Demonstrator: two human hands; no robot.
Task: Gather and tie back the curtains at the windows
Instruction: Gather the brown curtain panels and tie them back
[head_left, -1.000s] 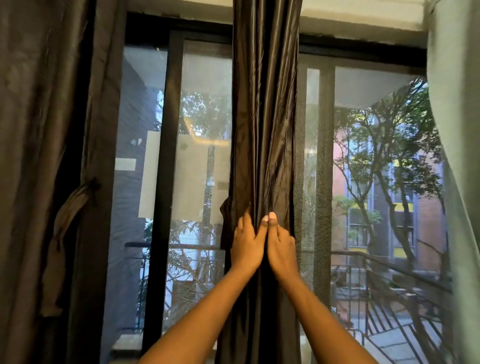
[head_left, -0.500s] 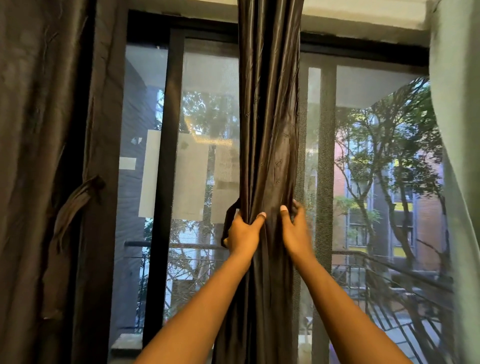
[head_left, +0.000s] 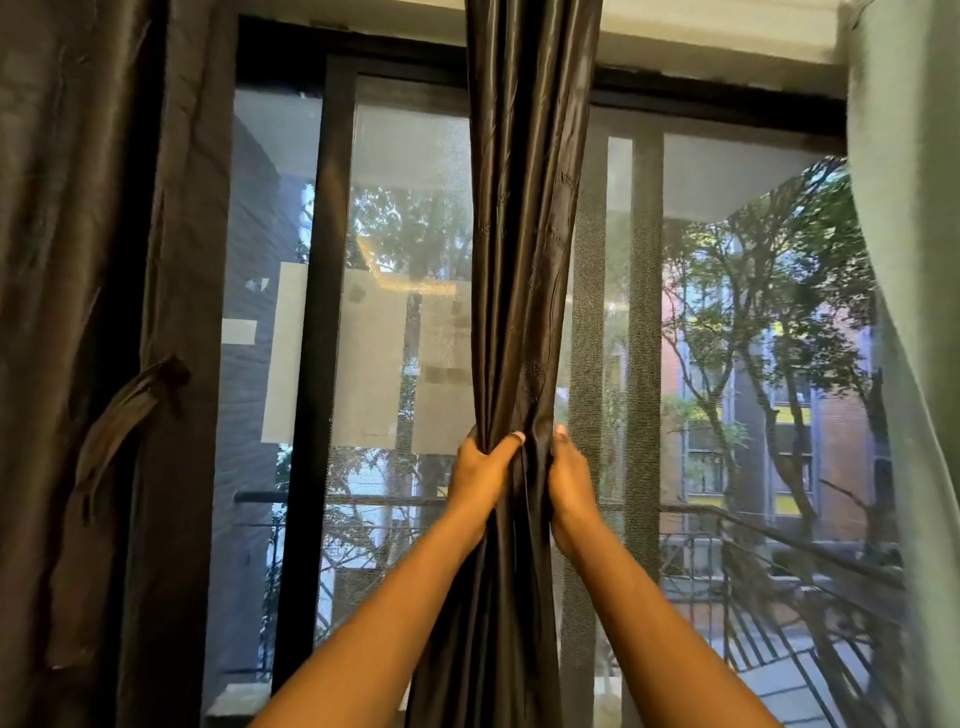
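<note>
Dark brown satin, hanging in long glossy folds, made up the middle curtain (head_left: 519, 260), which was bunched into a narrow column before the centre of the sliding glass window (head_left: 405, 218). The left hand (head_left: 480, 470) was curled round the bundle's left edge, its thumb laid across the front folds, while the right hand (head_left: 569, 478) was wrapped round the right edge; both grips were closed on the fabric at one height, almost touching. For the step to be done well, it was judged that every loose pleat should be swept into the bundle before any tie was passed round, with one grip kept tight as the other was freed, since slippery cloth of this kind would probably slide and spread. No tie for this curtain could be made out. At the far left, a second dark brown curtain (head_left: 78, 312) was seen with a fabric tie-back strap (head_left: 124, 410) slung on it, and a pale green curtain (head_left: 914, 260) was draped at the right edge. Through the mesh screen, trees, a brick building and a metal balcony railing (head_left: 753, 566) were visible.
</note>
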